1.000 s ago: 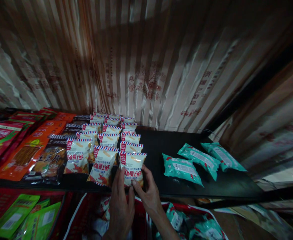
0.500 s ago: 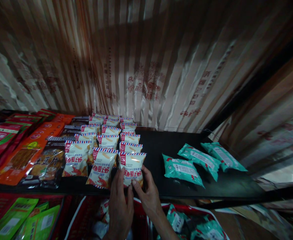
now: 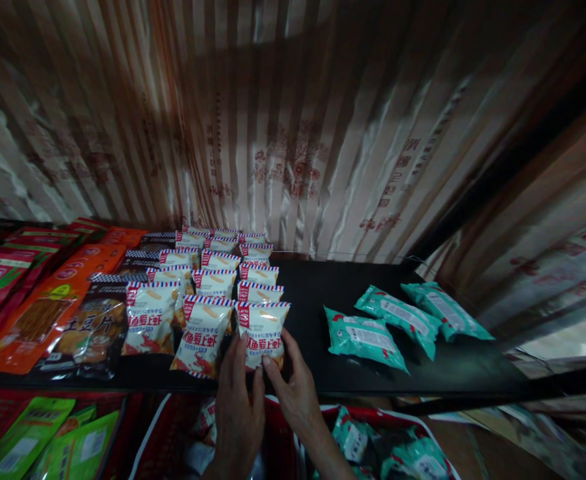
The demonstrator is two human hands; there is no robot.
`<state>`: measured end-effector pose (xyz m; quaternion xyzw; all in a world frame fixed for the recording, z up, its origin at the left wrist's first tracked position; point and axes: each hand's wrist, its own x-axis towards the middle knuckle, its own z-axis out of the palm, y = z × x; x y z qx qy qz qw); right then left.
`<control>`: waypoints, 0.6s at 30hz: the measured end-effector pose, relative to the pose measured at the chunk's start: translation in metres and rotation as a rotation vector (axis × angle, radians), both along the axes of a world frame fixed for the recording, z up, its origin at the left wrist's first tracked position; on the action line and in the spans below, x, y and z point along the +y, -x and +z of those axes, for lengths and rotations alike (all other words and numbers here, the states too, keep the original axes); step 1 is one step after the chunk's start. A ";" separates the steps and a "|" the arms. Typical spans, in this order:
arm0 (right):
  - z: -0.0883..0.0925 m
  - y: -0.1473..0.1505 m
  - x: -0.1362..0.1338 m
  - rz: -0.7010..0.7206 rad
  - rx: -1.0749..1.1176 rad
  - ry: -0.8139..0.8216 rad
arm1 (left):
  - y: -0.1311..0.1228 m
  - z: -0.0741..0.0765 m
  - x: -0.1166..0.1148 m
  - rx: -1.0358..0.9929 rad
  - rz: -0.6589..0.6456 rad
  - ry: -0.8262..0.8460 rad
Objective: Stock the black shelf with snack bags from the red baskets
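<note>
A white snack bag (image 3: 261, 328) with a blue-and-red striped top edge stands upright at the front of the right-hand row on the black shelf. My left hand (image 3: 239, 400) is at its lower left side, and my right hand (image 3: 295, 387) at its lower right, thumb on the front. Between them the two hands grip the bag. Just left stands a matching snack bag (image 3: 200, 337), close to my left fingers. Several more of the same bags line up in rows behind.
Teal packets (image 3: 365, 340) lie flat on the black shelf (image 3: 313, 287) to the right. Brown potato chip bags (image 3: 85, 327) and orange packets (image 3: 50, 310) fill the left. Below are red baskets (image 3: 147, 433) holding green and teal packets. A striped curtain (image 3: 293, 167) hangs behind.
The view has shifted very slightly. Both hands keep their places on the front bag, which stands as before.
</note>
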<state>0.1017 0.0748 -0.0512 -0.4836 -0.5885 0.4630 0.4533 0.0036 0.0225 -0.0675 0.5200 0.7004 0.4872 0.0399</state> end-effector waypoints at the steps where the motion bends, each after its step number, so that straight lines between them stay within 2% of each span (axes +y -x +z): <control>1: 0.000 0.000 0.000 -0.005 -0.004 -0.005 | 0.000 0.000 0.000 -0.003 0.000 0.000; 18: -0.003 -0.006 -0.005 0.009 -0.169 -0.126 | 0.000 0.003 -0.004 0.001 -0.017 0.034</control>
